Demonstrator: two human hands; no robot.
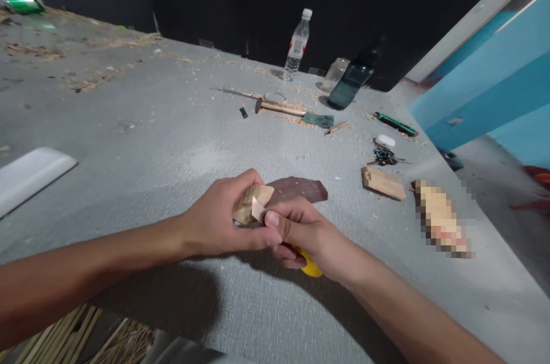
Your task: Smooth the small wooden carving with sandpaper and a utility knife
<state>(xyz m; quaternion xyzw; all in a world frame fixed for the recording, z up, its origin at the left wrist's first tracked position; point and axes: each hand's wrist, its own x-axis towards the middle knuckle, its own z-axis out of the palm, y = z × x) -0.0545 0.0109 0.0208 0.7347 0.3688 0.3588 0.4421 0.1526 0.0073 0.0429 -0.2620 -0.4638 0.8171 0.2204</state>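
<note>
My left hand is closed around a small block of pale wood with cut faces. Wrapped round a yellow-handled knife, my right hand keeps the short, broad blade against the block's right side. Most of the handle is hidden in the palm. The left thumb reaches across to the fingers of the right hand, close by the blade. Just behind both hands, a dark reddish-brown sheet, perhaps sandpaper, lies flat on the grey table.
A hammer, a water bottle, a dark bottle and a clear cup stand or lie at the back. Rightward are a wood piece, keys and a green-black cutter. Shavings are scattered about.
</note>
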